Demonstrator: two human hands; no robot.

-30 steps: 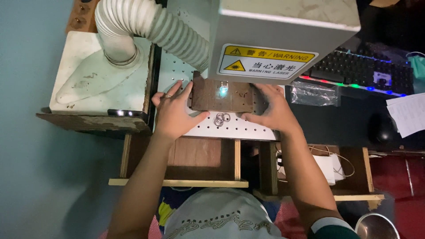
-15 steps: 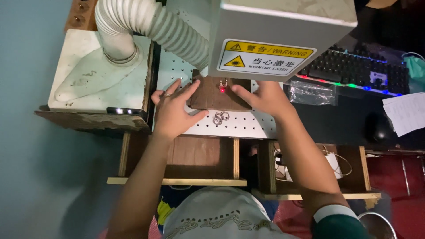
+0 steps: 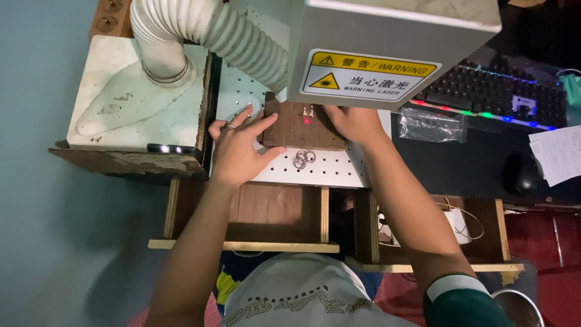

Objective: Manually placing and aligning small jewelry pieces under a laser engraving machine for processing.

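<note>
- My left hand [image 3: 237, 148] lies flat with its fingers spread, the fingertips resting on the left edge of the brown wooden board [image 3: 299, 128].
- There is a ring on 1 finger of that hand.
- My right hand [image 3: 353, 123] is at the board's right edge, partly tucked under the grey machine head [image 3: 387, 48]; I cannot tell whether its fingers are pinching anything or only pressing on the wood.
- The board sits on the white perforated plate [image 3: 315, 169], directly below the machine head.
- A small metal piece [image 3: 307, 111] lies on top of the board, with a red light dot [image 3: 307, 120] glowing just beside it.
- A few thin metal rings [image 3: 304, 158] lie in a small cluster on the plate, just in front of the board's near edge and between my 2 hands.
- A ribbed white hose [image 3: 206, 33] curves from the left past the machine head.
- To the right, well apart from the board, are a keyboard with coloured lights [image 3: 496, 91], a clear plastic bag [image 3: 431, 124] and a black mouse [image 3: 520, 171].
</note>
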